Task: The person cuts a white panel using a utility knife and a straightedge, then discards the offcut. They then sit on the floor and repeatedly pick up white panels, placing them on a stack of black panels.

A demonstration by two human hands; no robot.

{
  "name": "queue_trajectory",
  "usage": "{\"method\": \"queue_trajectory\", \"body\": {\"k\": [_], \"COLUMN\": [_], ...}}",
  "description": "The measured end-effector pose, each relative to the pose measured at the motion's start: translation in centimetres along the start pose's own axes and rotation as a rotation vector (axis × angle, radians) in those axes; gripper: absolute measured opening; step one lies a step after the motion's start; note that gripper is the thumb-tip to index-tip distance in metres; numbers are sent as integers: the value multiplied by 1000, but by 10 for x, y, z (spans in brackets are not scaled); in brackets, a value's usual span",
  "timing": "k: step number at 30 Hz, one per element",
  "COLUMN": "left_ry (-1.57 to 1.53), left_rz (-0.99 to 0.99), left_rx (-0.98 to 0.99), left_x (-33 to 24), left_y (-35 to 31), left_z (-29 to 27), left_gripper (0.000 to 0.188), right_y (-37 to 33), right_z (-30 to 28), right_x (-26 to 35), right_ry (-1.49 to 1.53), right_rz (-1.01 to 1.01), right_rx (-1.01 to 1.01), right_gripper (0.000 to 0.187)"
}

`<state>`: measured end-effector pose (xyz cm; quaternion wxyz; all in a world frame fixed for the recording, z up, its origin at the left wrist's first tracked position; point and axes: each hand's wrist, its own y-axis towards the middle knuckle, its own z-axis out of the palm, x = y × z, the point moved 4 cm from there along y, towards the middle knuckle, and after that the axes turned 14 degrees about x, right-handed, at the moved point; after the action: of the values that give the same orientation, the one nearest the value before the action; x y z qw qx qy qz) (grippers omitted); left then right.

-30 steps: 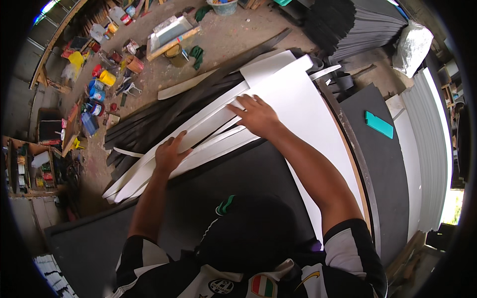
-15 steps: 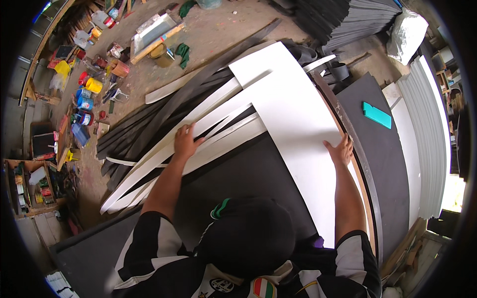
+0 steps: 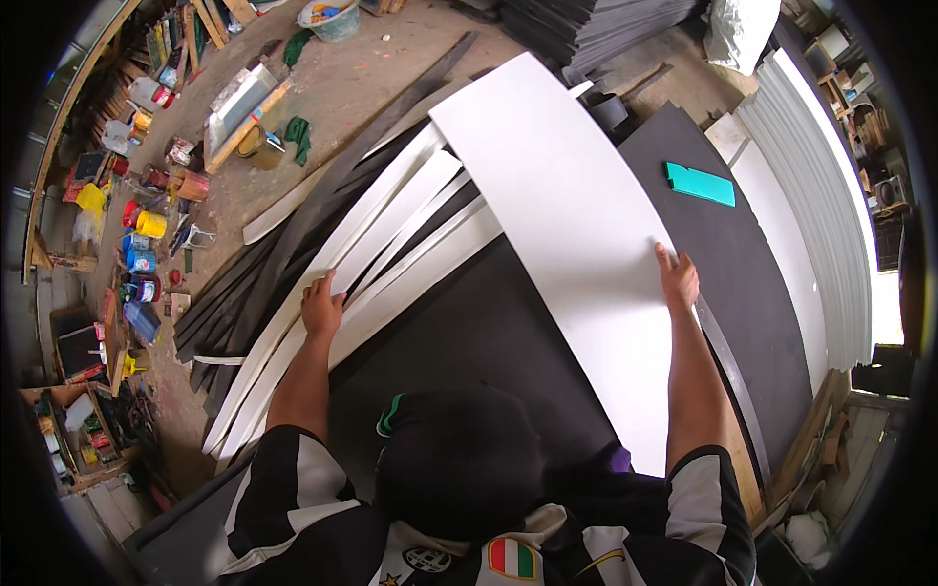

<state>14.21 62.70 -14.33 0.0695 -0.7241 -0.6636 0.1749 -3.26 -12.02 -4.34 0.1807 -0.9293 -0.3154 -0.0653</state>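
Seemingly midway through the sorting, the head view shows several narrow white strips [image 3: 391, 244] already fanned out over the dark strips [image 3: 283, 264] at the left, while the wide white sheet [image 3: 576, 234] lies on the black bench [image 3: 469, 342], apparently not yet placed. The left hand [image 3: 320, 308] rests flat on a strip, fingers spread and gripping nothing. The right hand [image 3: 678, 280] lies open on the sheet's right edge. The sheet's long axis runs from near the person's right up and away to the left.
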Motion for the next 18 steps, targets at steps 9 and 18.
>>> {"method": "queue_trajectory", "body": {"k": [9, 18], "left_ry": [70, 694], "left_rz": [165, 1296], "left_rx": [-143, 268], "left_x": [-145, -432], "left_y": [38, -59], "left_z": [-35, -11], "left_gripper": [84, 115], "right_y": [6, -22], "right_z": [-35, -50], "right_x": [-19, 6], "right_ry": [60, -62], "right_rz": [-36, -287], "right_rx": [-117, 280], "right_gripper": [82, 55]}}
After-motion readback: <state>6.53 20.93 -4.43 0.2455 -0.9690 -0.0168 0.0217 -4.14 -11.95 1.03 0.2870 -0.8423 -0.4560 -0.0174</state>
